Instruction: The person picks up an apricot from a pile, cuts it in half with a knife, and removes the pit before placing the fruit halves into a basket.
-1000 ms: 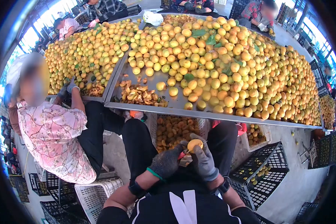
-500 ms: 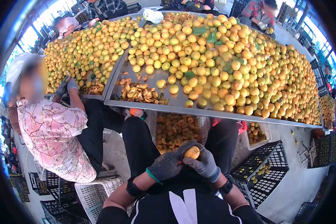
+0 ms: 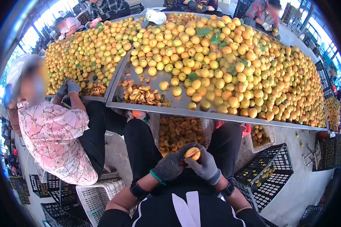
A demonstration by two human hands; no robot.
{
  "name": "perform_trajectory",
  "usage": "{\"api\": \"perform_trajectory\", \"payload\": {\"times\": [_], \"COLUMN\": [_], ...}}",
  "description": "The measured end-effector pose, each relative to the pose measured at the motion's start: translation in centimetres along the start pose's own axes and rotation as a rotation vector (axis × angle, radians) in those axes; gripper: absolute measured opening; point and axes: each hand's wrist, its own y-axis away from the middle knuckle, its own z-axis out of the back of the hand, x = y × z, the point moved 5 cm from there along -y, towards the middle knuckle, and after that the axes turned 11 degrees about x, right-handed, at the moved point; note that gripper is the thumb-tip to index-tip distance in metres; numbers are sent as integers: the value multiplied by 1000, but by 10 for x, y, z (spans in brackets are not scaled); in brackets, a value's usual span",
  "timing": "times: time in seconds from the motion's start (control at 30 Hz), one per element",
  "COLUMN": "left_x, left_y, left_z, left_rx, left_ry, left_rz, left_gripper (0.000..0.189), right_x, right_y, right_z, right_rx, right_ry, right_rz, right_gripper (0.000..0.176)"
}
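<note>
Above my lap, both gloved hands meet at one orange-yellow fruit point(image 3: 193, 153), whose cut face shows a dark line or gap. My left hand point(image 3: 170, 165), in a dark grey glove with a green cuff, is closed; a small red bit shows by its fingers, and the tool there, if any, is mostly hidden. My right hand point(image 3: 206, 166), in a lighter grey glove, grips the fruit from the right. Just beyond them, a white crate point(image 3: 209, 132) between my knees holds opened fruit pieces point(image 3: 178, 130).
A metal table point(image 3: 170, 109) carries heaped fruit point(image 3: 223, 68) and a pile of scraps point(image 3: 140, 92). A co-worker in a pink floral shirt point(image 3: 51, 136) sits close on the left. Others sit across the table. Black crates point(image 3: 271, 189) and a white crate point(image 3: 98, 196) stand on the floor.
The fruit in my hands has turned, and its cut face now shows. My hands have shifted slightly around it. The left co-worker's hands have moved a little.
</note>
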Motion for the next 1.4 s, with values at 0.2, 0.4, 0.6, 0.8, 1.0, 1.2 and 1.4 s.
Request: {"api": "perform_trajectory", "payload": {"times": [0.2,0.4,0.6,0.8,1.0,1.2,1.4], "left_x": [-27,-8,24,35,48,67,40], "left_y": [-3,-1,1,-3,-13,-18,-11], "left_z": [21,7,12,13,1,19,33], "left_rx": [153,23,77,70,88,-161,-45], "left_ry": [-257,-40,162,211,128,-34,217], "left_rz": [232,-21,201,270,243,276,305], "left_gripper": [73,71,42,36,43,51,53], "right_x": [3,-1,5,-22,-51,-80,-33], "right_y": [-5,3,7,1,1,-3,-7], "right_z": [-4,-6,-5,-7,-7,-8,4], "right_rx": [20,100,162,326,-17,-255,-73], "right_ry": [-361,-362,-238,-1141,-884,-1281,-78], "right_rz": [73,-9,62,-12,-407,-313,35], "right_gripper": [50,42,39,41,35,36,34]}}
